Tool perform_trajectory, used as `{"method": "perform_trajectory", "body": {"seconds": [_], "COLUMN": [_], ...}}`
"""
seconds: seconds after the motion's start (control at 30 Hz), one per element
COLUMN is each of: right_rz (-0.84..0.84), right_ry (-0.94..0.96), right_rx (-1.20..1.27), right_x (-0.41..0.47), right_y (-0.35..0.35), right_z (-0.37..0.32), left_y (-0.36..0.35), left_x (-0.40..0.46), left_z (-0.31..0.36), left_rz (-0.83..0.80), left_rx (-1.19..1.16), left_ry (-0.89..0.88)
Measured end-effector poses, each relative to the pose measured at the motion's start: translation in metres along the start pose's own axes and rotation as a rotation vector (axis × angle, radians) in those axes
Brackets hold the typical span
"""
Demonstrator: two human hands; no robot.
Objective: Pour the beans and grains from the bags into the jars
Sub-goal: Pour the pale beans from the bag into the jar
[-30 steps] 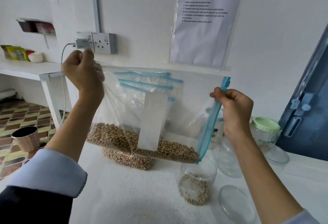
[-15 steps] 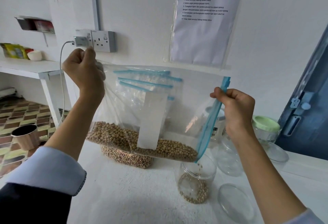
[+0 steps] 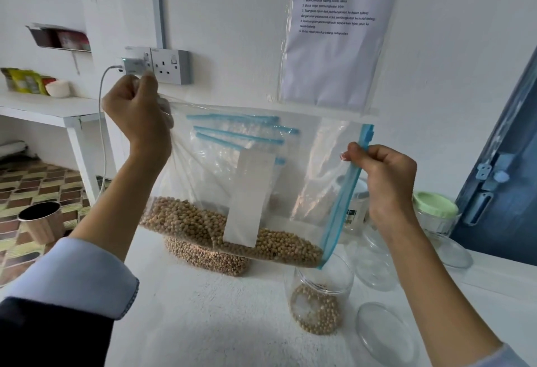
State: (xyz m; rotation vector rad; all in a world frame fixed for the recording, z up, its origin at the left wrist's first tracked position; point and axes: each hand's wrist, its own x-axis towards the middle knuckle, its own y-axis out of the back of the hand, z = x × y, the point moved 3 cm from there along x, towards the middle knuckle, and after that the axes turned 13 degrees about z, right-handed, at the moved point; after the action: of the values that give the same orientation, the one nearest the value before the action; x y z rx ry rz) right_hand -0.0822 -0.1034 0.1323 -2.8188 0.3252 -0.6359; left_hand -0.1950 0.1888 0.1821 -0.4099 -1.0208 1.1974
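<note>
Nearest the camera on the white worktop (image 3: 203, 323) lies a clear round lid (image 3: 388, 334), set aside so the open jar (image 3: 318, 299) just beyond it can take a pour. That jar stands upright with a shallow layer of pale beans (image 3: 315, 308) in its bottom, so by my judgement the filling is only partly done.

Directly above the jar's mouth hangs the low corner of a large clear zip bag (image 3: 247, 186), turned on its side so its blue zip edge (image 3: 345, 195) runs steeply down toward the jar. The right hand (image 3: 383, 180) pinches that zip edge near its top with curled fingers, steadying the opening as a spout. The left hand (image 3: 139, 110), higher and closed in a fist on the bag's far corner, lifts the closed end so the beans in the bag (image 3: 229, 230) slide toward the zip. They sit in a band along the lower edge; whether any are falling right now is hard to tell through the plastic.

Behind the bag, another bag of beans (image 3: 203, 259) rests on the worktop, with more zip bags seemingly behind it. To the right stand other clear jars (image 3: 374, 262), one with a green lid (image 3: 434, 205), apparently waiting their turn.
</note>
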Motion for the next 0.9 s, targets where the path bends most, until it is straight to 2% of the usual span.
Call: {"method": "perform_trajectory", "body": {"seconds": [0.5, 0.6, 0.7, 0.8, 0.9], "right_rz": [0.030, -0.045, -0.006, -0.051, -0.008], "right_ry": [-0.007, -0.016, -0.015, -0.025, -0.012], "right_rx": [0.043, 0.001, 0.008, -0.034, 0.000], "right_x": [0.0006, 0.0005, 0.0041, 0.0040, 0.0035], "right_y": [0.0028, 0.0002, 0.0044, 0.0031, 0.0043], "right_z": [0.0054, 0.0038, 0.0042, 0.0057, 0.0078], "left_y": [0.0019, 0.0013, 0.0001, 0.0006, 0.0011], "left_x": [-0.0026, -0.0038, -0.0050, -0.0057, -0.0063], "left_z": [-0.0014, -0.0012, -0.0008, -0.0009, -0.0010], "left_rz": [-0.012, -0.010, 0.002, 0.008, -0.010], "left_rx": [-0.006, -0.001, -0.015, -0.018, -0.011], "left_ry": [0.013, 0.015, 0.040, 0.045, 0.034]}}
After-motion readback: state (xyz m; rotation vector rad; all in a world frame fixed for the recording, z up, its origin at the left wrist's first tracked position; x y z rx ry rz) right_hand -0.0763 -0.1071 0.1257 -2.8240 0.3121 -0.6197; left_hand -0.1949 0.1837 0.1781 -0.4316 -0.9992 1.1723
